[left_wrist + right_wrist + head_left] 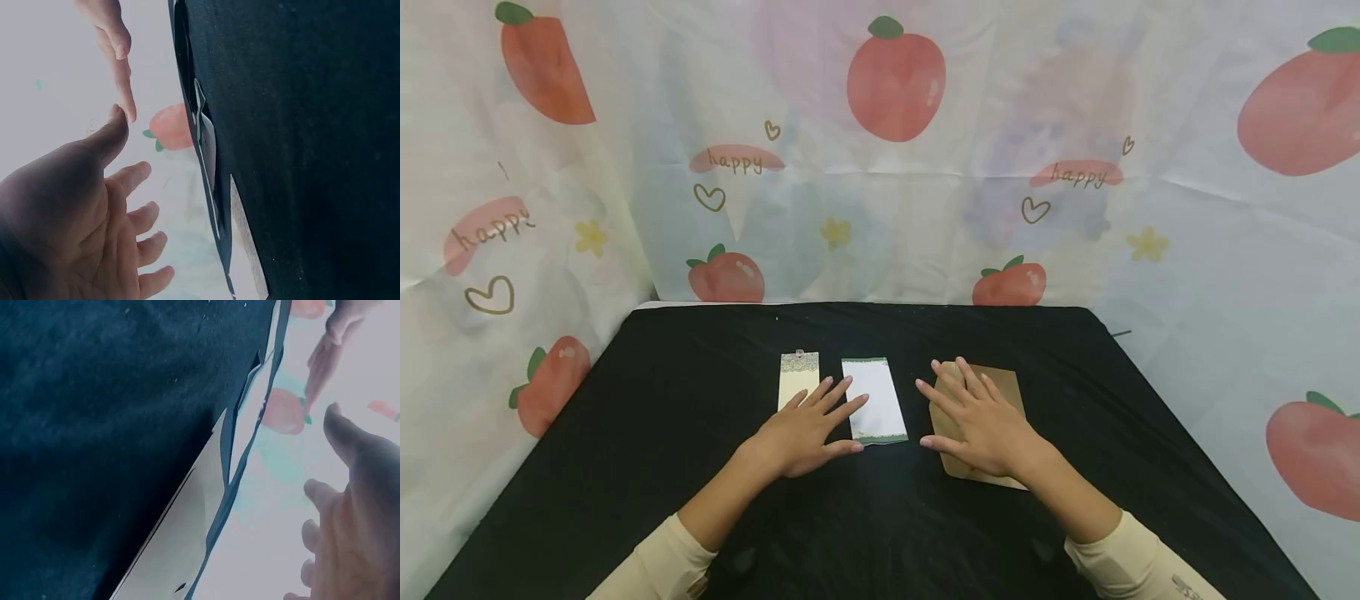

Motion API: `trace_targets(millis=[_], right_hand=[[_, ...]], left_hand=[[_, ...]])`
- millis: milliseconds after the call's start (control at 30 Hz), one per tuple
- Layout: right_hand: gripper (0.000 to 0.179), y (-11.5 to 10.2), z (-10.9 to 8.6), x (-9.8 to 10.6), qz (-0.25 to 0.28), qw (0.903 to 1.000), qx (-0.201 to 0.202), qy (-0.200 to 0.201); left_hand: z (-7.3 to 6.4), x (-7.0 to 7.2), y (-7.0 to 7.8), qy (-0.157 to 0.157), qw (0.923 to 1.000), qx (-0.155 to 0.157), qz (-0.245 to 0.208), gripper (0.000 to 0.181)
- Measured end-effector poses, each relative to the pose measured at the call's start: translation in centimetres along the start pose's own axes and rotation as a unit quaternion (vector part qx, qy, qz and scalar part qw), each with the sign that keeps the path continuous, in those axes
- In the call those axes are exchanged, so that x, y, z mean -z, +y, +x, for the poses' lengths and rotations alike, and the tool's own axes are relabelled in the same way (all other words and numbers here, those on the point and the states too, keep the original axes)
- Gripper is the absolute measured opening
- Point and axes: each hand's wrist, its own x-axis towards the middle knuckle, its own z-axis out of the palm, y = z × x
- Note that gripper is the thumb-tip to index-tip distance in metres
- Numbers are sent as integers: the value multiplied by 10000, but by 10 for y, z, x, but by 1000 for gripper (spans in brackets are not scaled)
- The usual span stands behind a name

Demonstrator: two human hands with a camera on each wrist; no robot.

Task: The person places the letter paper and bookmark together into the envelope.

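Both hands hover palm down over the black table with fingers spread, holding nothing. Beneath the left hand (805,433) lies a narrow cream bookmark-like tag (797,387) with a glittery top band and a small pink loop; its lower part is hidden. A white folded card (880,404) with green edges lies just right of it, partly overlapped by the left fingertips in the head view. The right hand (981,425) is above a flat brown kraft-paper envelope (1011,392). In the right wrist view, a gap separates that hand (356,519) from the envelope (181,531).
Black cloth (700,367) covers the table. Behind and beside it hangs a pale curtain (910,225) printed with peaches, hearts and the word "happy". The table's far edge meets this curtain.
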Motion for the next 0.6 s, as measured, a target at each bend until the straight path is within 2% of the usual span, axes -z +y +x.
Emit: trace_targets(millis=[233, 600], right_hand=[[76, 5, -5, -2, 251, 9990, -243, -291], [72, 11, -7, -6, 299, 9949, -595, -761]], left_hand=[[5, -2, -1, -166, 9999, -25, 8, 71], [28, -2, 13, -371, 9978, -454, -305, 64]])
